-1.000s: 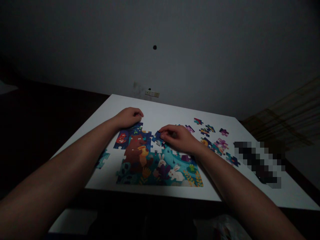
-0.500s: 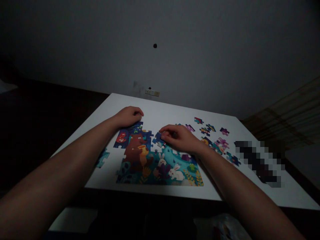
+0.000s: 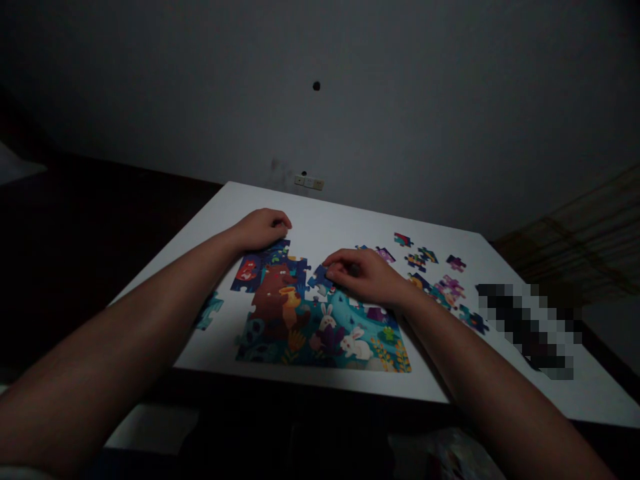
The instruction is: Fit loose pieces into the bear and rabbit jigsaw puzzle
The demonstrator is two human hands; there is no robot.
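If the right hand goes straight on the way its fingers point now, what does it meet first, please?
The right hand would probably meet the dark blue puzzle piece first. Its fingers seem to touch that piece already, though depth is hard to judge. The partly assembled puzzle lies beyond.

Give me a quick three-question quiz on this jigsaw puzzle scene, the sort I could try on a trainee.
1. Which hand has its fingers on the dark blue jigsaw piece at the edge of the assembled puzzle?
2. True or false: the left hand is at the far edge of the assembled puzzle.
3. Where do most of the loose pieces lie?
A. On the white table, right of the assembled puzzle
B. In a cardboard box
C. On the floor

Key: 1, the right hand; 2, true; 3, A.
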